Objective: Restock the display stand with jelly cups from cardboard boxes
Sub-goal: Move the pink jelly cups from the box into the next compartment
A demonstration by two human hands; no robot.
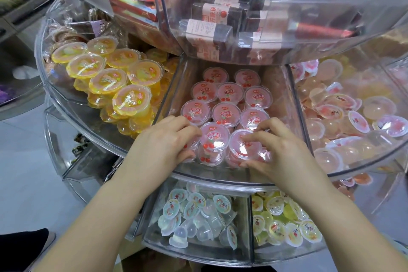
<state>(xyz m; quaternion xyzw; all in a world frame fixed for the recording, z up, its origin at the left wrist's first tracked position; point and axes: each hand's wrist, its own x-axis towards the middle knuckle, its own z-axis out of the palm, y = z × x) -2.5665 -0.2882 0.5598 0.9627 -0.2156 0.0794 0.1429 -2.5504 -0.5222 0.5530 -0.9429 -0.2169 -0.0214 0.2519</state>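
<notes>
Middle tier, display stand (220, 178): both my hands among pink cherry jelly cups (225, 113).
Left hand (164, 139): fingers curled, touching cup (214, 137).
Right hand (278, 148): fingers and thumb pinching front cup (244, 146).

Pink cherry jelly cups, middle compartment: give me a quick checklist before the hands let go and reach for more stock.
1. Left hand on front-left pink cherry-lidded jelly cups: ok.
2. Right hand cupping front-right pink cup: ok.
3. Back rows lid-up, orderly: ok.
4. Front cups fully seated behind the clear acrylic compartment wall: cannot tell.
5. Neighbouring yellow jelly cups staying in their own section: ok.
6. Cardboard box within reach: cannot tell, out of view.
</notes>
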